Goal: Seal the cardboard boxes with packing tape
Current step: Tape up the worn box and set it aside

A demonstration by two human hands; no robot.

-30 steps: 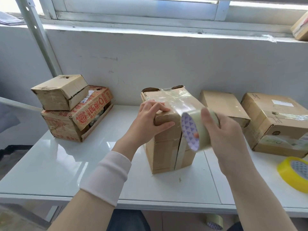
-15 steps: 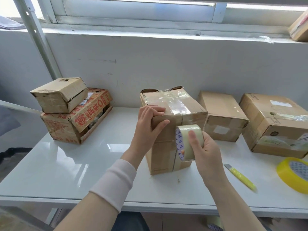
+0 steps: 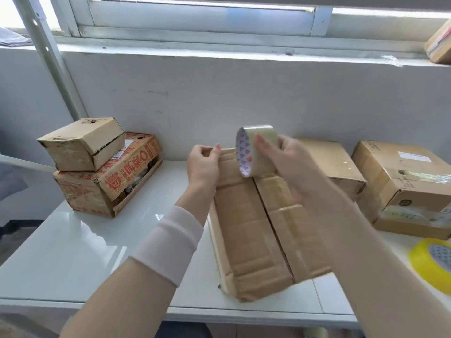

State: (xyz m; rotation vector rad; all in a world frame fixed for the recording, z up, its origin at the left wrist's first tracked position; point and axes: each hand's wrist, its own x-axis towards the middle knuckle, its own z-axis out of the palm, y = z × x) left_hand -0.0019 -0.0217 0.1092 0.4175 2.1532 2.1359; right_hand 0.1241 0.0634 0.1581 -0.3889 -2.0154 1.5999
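A: How many cardboard boxes?
B: Six. The centre box (image 3: 246,228) lies flat on the tabletop (image 3: 85,240), with a small box (image 3: 80,142) stacked on a printed box (image 3: 107,184) to its left. A plain box (image 3: 334,162) and a labelled box (image 3: 400,181) sit to its right, and the sill box (image 3: 439,42) is far above.
A: Tape?
B: Two rolls, perhaps a blurred third below.
A: Hands?
B: The left hand (image 3: 202,164) has its grip curled on the centre box's far edge. The right hand (image 3: 285,162) has its grip closed round the clear tape roll (image 3: 246,152) above that edge. The yellow tape roll (image 3: 424,262) lies to the right.
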